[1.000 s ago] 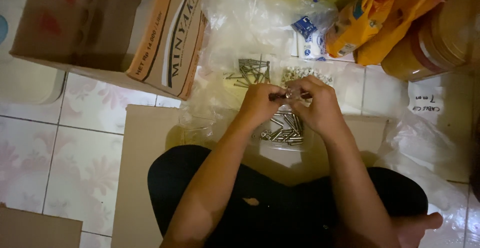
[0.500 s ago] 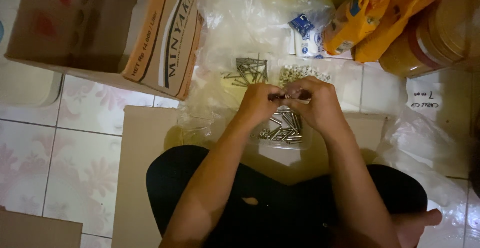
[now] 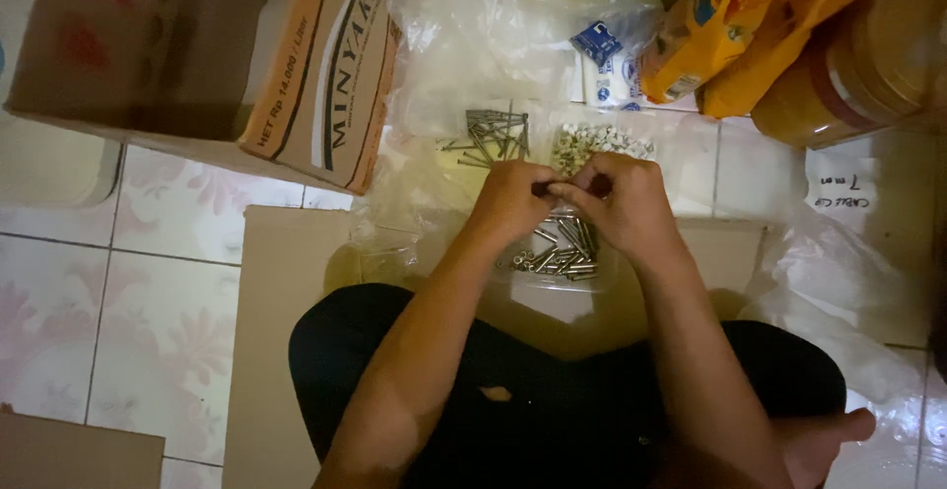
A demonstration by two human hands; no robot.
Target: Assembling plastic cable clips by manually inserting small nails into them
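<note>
My left hand [image 3: 513, 198] and my right hand [image 3: 623, 203] meet fingertip to fingertip over a clear plastic sheet [image 3: 464, 75] on the floor. Between the fingertips both hands pinch a small dark metal piece [image 3: 554, 189], too small to tell apart. Just below the hands lies a heap of metal screws [image 3: 557, 252]. Beyond the hands sit a loose pile of long nails [image 3: 490, 137] and a cluster of small white clips [image 3: 597, 141].
A large open cardboard box [image 3: 217, 55] lies at the upper left. Orange plastic bags [image 3: 750, 25] and a brown jar [image 3: 858, 65] stand at the upper right. A flat cardboard sheet [image 3: 286, 311] lies under my crossed legs on the tiled floor [image 3: 128, 292].
None of note: both hands stay together at the same spot, with only slight finger movement on the small piece.
</note>
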